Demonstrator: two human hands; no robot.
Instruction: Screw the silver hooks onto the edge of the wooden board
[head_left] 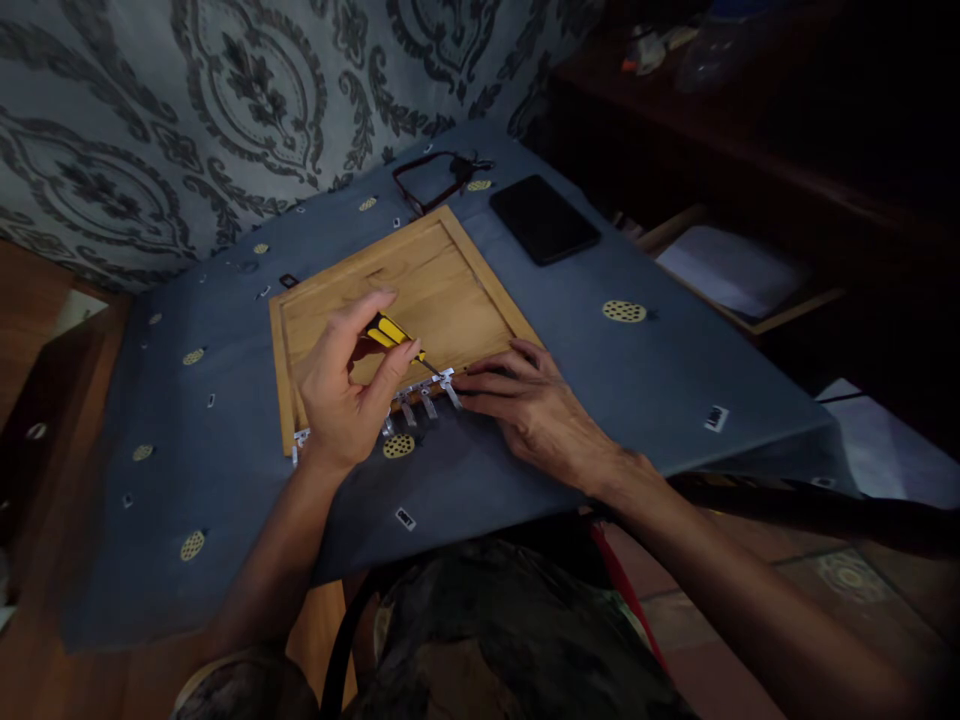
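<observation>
A screwdriver [390, 330] with a yellow and black handle is in my left hand [337, 390], whose fingers and thumb are closed around the handle. Its tip meets a metal hook [451, 388] at the near edge of a framed wooden board [405, 270]. From the other side, my right hand [536, 405] has its fingertips pinched at that same hook, the hand resting by the board's near right corner. More metal hooks [427, 402] hang in a row along this edge, partly behind my left hand.
The board lies on a table with a dark blue patterned cloth [555, 340]. Beyond it are a black phone [544, 218] and a pair of glasses [427, 190] with dark keys beside them. A patterned wall [255, 90] borders the far side; an open drawer [735, 265] is to the right.
</observation>
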